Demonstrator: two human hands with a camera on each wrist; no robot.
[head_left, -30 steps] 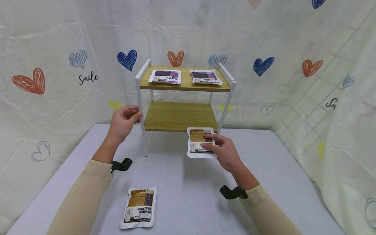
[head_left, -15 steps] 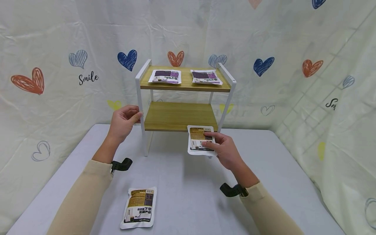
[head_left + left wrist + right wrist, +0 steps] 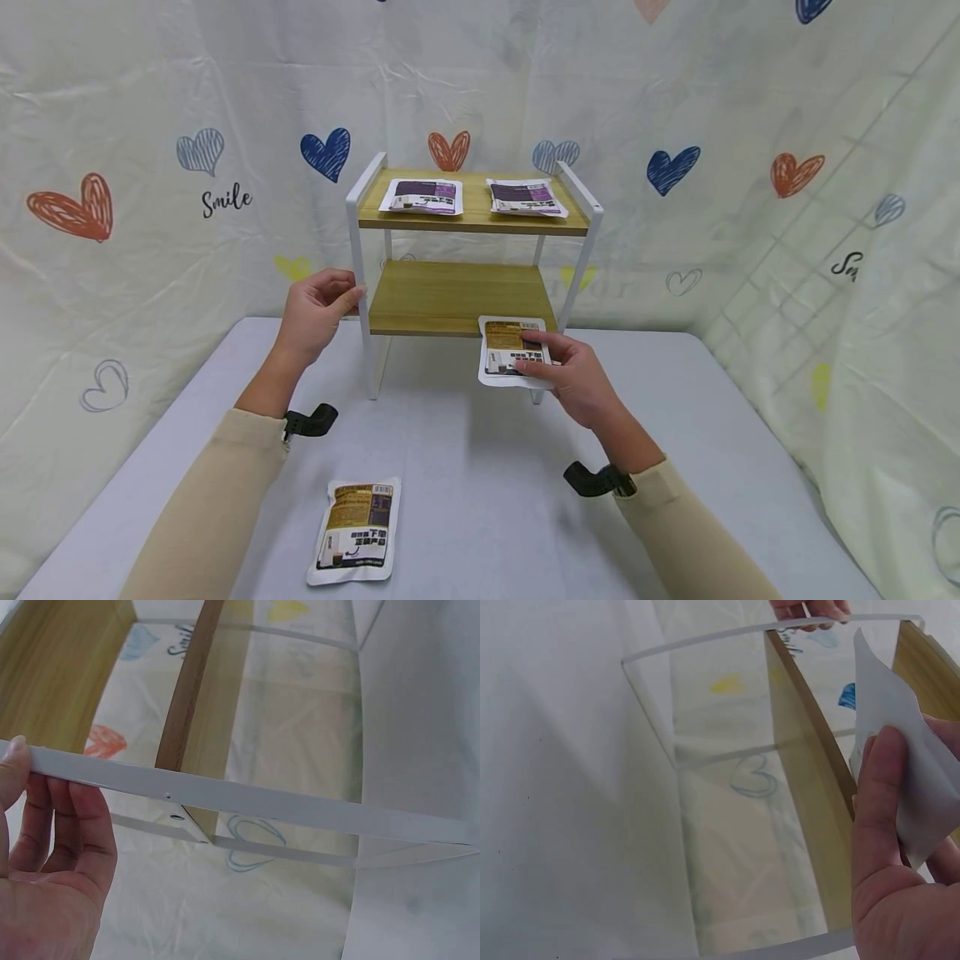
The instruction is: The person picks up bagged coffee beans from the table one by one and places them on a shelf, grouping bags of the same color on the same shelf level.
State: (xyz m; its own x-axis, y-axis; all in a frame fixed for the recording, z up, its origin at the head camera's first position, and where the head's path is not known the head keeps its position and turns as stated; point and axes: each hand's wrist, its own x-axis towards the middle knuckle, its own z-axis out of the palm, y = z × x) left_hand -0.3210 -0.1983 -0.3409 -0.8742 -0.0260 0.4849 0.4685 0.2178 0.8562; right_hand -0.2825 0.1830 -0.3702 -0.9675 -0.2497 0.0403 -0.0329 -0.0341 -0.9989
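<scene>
A white-framed rack (image 3: 358, 250) with two wooden shelves stands at the back of the table. My left hand (image 3: 318, 312) grips its front left post (image 3: 225, 799), thumb on one side and fingers on the other. My right hand (image 3: 570, 375) pinches a white and orange pouch (image 3: 510, 348) by its right side and holds it level at the front edge of the lower shelf (image 3: 457, 296). The right wrist view has that pouch (image 3: 900, 750) under my thumb. Two purple pouches (image 3: 422, 196) (image 3: 527, 197) lie flat on the top shelf.
A second orange pouch (image 3: 356, 528) lies on the grey table (image 3: 465, 467) near my left forearm. A heart-printed cloth (image 3: 150, 167) closes off the back and both sides. The lower shelf is bare.
My right hand has carried the orange pouch up and forward, from over the table to the lower shelf's front edge. The left hand has stayed on the post.
</scene>
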